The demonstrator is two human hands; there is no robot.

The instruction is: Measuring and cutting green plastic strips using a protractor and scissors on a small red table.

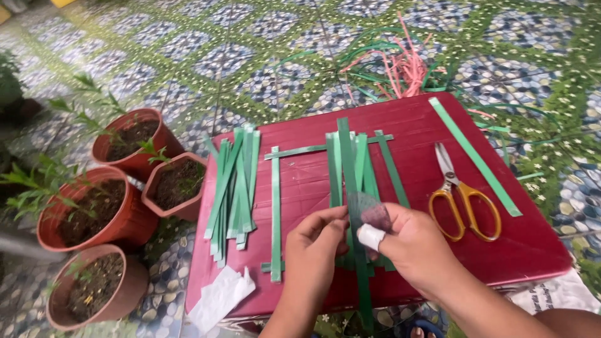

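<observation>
Lying flat on the dark red board point(438, 125), glossy green strips point(352, 169) are pinched together by the left hand point(316, 241) and the right hand point(407, 241), whose thumb is bandaged.

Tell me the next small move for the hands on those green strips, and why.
Probably slide the long green strip sideways against its neighbours in the upright group of strips. Both the left hand and the right hand pinch the group near its lower end, the strips overlap unevenly there, and the crosswise strip already lies across their tops.
</observation>
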